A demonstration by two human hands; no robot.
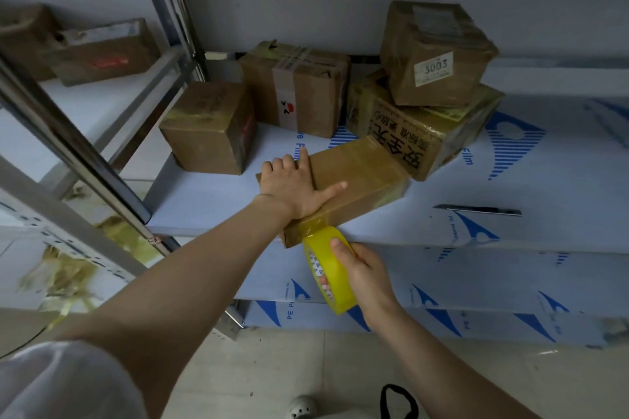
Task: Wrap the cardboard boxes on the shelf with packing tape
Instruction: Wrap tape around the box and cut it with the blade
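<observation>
A long flat cardboard box [360, 177] lies at the front edge of the shelf [510, 201], its near end sticking out over the edge. My left hand [292, 184] presses flat on the box's left end, fingers spread. My right hand [360, 272] grips a yellow roll of packing tape [326, 269] just below the box's near end. A strip of tape runs from the roll up onto that end.
Several taped cardboard boxes [296, 88] stand at the back of the shelf, one [435, 51] stacked on another. A utility knife [476, 210] lies on the shelf to the right. Metal uprights [68, 146] stand at left, with tape scraps [68, 269] below.
</observation>
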